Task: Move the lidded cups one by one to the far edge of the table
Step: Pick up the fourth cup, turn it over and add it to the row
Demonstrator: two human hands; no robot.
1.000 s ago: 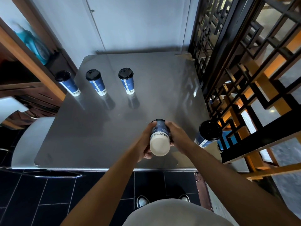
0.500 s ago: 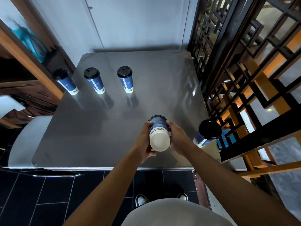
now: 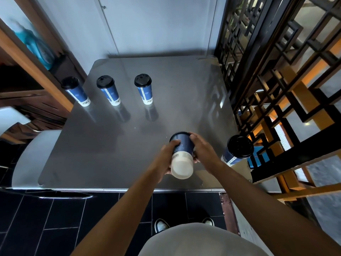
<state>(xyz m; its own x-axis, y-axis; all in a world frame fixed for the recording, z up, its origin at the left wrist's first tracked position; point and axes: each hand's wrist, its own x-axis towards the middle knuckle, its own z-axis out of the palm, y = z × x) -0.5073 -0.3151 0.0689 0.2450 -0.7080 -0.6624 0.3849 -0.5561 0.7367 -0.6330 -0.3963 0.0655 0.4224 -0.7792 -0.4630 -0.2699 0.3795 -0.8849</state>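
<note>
Tipped cup (image 3: 181, 154) now farther out, in both hands' fingers (image 3: 176, 144).

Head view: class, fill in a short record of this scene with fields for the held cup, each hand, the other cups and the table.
held cup: blue cup, tipped with its pale base toward the camera and lid end pointing away
left hand: left hand grips the cup's left side
right hand: right hand grips its right side
row of cups: three lidded cups upright toward the far left
near cup: one lidded cup at the table's right edge
table: grey metal table
</note>
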